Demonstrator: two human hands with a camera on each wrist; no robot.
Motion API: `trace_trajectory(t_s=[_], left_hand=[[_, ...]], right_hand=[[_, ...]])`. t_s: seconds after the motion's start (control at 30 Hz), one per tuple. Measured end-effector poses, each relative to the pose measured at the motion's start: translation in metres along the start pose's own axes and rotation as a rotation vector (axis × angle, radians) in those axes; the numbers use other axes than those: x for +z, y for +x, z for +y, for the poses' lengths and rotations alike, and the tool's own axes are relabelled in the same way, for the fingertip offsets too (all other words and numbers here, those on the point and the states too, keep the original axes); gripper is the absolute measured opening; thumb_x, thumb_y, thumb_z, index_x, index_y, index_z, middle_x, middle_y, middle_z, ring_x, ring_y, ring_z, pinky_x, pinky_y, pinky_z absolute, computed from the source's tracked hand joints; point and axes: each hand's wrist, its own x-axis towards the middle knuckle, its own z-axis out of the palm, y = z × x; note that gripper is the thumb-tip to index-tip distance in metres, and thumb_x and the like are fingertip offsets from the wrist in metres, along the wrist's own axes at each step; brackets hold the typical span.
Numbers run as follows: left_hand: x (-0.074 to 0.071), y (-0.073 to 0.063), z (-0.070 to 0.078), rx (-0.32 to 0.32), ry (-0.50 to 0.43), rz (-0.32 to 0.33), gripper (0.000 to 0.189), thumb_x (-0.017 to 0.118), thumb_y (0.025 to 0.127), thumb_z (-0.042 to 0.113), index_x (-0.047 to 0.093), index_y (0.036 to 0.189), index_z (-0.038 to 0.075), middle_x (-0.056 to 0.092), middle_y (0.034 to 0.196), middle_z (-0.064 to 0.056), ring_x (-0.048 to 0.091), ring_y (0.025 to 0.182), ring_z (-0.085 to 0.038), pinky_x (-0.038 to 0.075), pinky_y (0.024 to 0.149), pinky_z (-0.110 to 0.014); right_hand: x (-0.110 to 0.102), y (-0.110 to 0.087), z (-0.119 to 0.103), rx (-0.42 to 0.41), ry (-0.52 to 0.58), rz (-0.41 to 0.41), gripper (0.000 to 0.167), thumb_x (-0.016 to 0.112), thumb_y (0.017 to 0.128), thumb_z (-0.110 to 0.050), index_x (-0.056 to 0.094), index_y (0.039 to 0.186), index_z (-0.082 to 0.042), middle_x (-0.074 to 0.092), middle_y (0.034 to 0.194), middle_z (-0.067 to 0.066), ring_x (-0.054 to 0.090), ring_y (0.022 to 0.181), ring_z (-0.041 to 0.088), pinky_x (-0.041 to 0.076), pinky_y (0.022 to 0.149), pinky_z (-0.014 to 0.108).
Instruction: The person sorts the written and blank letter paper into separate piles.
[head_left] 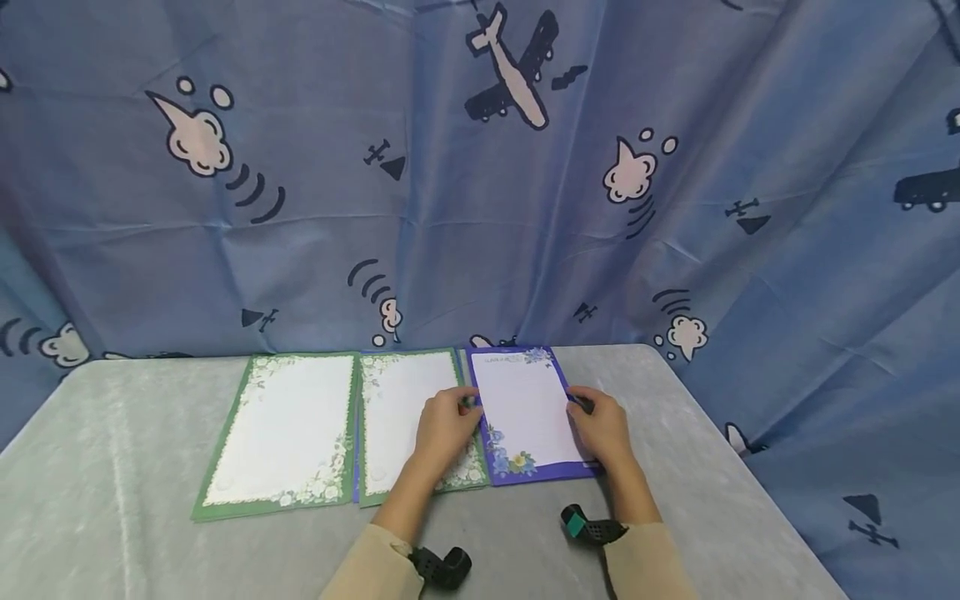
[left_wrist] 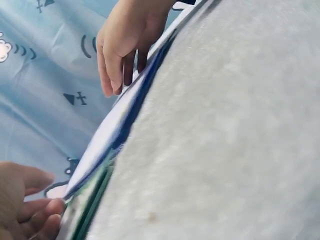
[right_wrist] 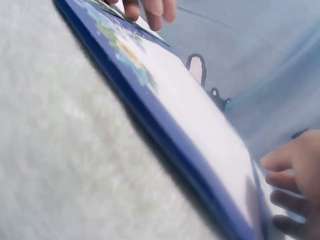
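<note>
Purple-bordered sheet (head_left: 521, 417) lies on desk (head_left: 720, 508), lower centre-right of frame, next to middle green-bordered sheet (head_left: 401, 417). Left hand (head_left: 444, 429), right hand (head_left: 606, 425) at its opposite side edges; fingers parted, unclamped. Best: light, even pressure; avoid buckling.

Behind the table (head_left: 120, 467), a blue curtain (head_left: 315, 167) hangs in soft vertical folds crossed by faint creases. Its print shows 1 large plane (head_left: 513, 75), pale-bodied with dark wings, and pale clouds (head_left: 198, 143), the upper-left cloud beside 3 dark arcs (head_left: 252, 191). The tabletop is mottled light grey, its far corners rounded.
</note>
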Motion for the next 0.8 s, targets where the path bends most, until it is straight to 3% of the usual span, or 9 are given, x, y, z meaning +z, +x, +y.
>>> trace_trajectory(t_s=[0.13,0.23,0.4,0.53,0.8], left_hand=[[-0.013,-0.002,0.008,0.002,-0.028,-0.050,0.029,0.070,0.092,0.016,0.073,0.120,0.006,0.060,0.063,0.000,0.044,0.052,-0.008,0.036,0.048,-0.023],[-0.029,-0.006,0.016,0.014,-0.006,-0.089,0.030,0.067,0.095,0.018,0.072,0.122,0.007,0.067,0.069,-0.003,0.049,0.054,-0.010,0.038,0.048,-0.025],[-0.058,-0.012,0.023,0.055,0.138,-0.082,0.029,0.066,0.097,0.023,0.073,0.122,0.012,0.077,0.107,-0.008,0.071,0.084,-0.019,0.056,0.068,-0.036],[-0.079,-0.016,0.018,0.060,0.228,-0.046,0.028,0.067,0.096,0.024,0.074,0.121,0.013,0.075,0.119,-0.008,0.073,0.098,-0.025,0.058,0.080,-0.043],[-0.107,-0.027,-0.003,0.047,0.333,0.014,0.027,0.071,0.094,0.022,0.074,0.118,0.011,0.075,0.117,-0.009,0.072,0.095,-0.025,0.058,0.075,-0.042]], right_hand=[[-0.004,-0.002,-0.011,-0.014,0.006,-0.008,0.037,0.058,0.099,-0.016,0.064,0.133,-0.001,0.060,0.140,0.026,0.050,0.137,0.046,0.038,0.114,0.060],[-0.007,-0.003,-0.019,-0.053,0.019,-0.006,0.037,0.059,0.099,-0.019,0.065,0.132,-0.002,0.062,0.137,0.025,0.054,0.133,0.045,0.042,0.110,0.060],[-0.007,-0.007,-0.036,-0.121,0.053,0.011,0.035,0.062,0.099,-0.020,0.068,0.128,-0.003,0.067,0.131,0.022,0.063,0.122,0.039,0.051,0.101,0.054],[-0.002,-0.011,-0.051,-0.182,0.084,0.004,0.032,0.063,0.098,-0.018,0.070,0.125,-0.003,0.070,0.126,0.021,0.067,0.114,0.035,0.054,0.096,0.051],[0.026,-0.025,-0.078,-0.252,0.147,-0.015,0.026,0.067,0.097,-0.017,0.074,0.120,-0.008,0.075,0.116,0.013,0.071,0.102,0.028,0.056,0.084,0.039]])
